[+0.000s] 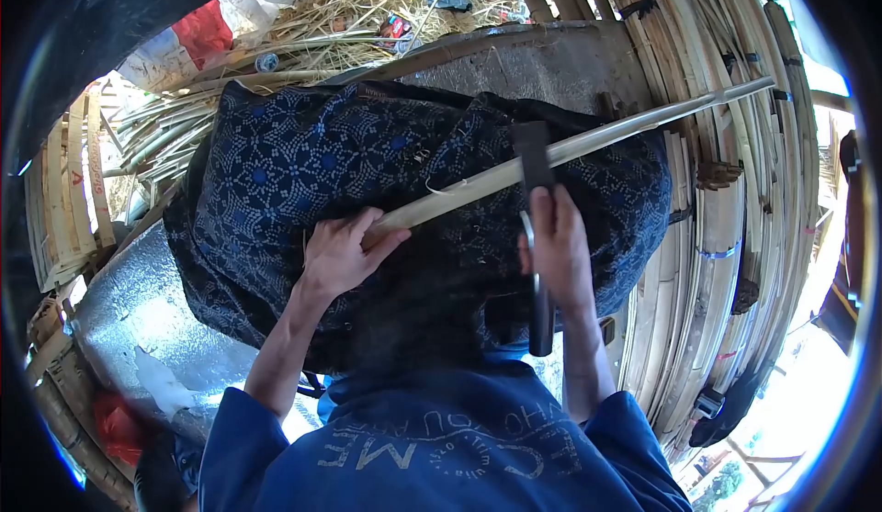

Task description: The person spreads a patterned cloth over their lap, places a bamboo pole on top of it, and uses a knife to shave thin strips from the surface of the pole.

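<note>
A long pale strip, which looks like split bamboo [478,186], slants across a dark blue patterned cloth [303,163] over the lap. At its lower left end my left hand [342,253] grips it between thumb and fingers. My right hand [559,241] is closed round the handle of a knife [535,158], whose dark, wide blade points up and lies across the strip, slightly blurred. The lower end of the handle sticks out below my right hand.
Bundled bamboo strips [675,264] stand along the right side. Loose strips and shavings [358,48] lie at the top left, near a red and white sack [202,34]. A silvery sheet [147,305] shows at the left.
</note>
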A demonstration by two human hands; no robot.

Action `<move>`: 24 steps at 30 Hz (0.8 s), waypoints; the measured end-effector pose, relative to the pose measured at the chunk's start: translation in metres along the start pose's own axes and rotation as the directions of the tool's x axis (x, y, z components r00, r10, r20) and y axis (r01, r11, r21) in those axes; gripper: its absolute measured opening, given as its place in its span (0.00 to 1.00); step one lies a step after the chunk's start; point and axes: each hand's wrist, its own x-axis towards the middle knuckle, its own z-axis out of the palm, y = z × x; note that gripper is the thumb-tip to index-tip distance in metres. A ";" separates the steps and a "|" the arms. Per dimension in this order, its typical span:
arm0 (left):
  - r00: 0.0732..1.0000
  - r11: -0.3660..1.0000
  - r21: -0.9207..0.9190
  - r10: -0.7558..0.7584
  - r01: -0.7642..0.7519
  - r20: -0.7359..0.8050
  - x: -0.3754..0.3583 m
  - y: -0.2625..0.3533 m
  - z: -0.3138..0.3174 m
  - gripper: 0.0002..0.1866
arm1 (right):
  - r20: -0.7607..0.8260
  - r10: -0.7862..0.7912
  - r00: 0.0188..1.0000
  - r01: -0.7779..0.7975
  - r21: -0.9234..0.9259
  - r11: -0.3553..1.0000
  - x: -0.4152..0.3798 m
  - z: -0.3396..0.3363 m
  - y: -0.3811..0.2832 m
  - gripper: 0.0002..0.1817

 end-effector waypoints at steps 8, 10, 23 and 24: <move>0.999 0.999 0.037 0.031 -0.030 -0.009 -0.003 0.002 -0.002 0.18 | 0.091 0.029 0.995 -0.025 -0.044 0.999 -0.014 0.008 -0.003 0.17; 0.999 0.999 0.023 0.035 -0.034 -0.023 -0.001 0.002 0.001 0.18 | -0.032 0.045 0.998 -0.046 -0.022 0.999 -0.001 -0.012 0.001 0.17; 0.991 0.981 -0.171 -0.073 0.091 0.109 0.007 0.001 -0.014 0.19 | -0.029 -0.223 0.974 0.214 -0.187 0.959 -0.006 0.019 0.041 0.13; 0.986 0.974 -0.199 -0.083 0.111 0.145 0.006 0.002 -0.017 0.19 | -0.052 -0.305 0.951 0.288 -0.212 0.934 -0.009 0.027 0.038 0.14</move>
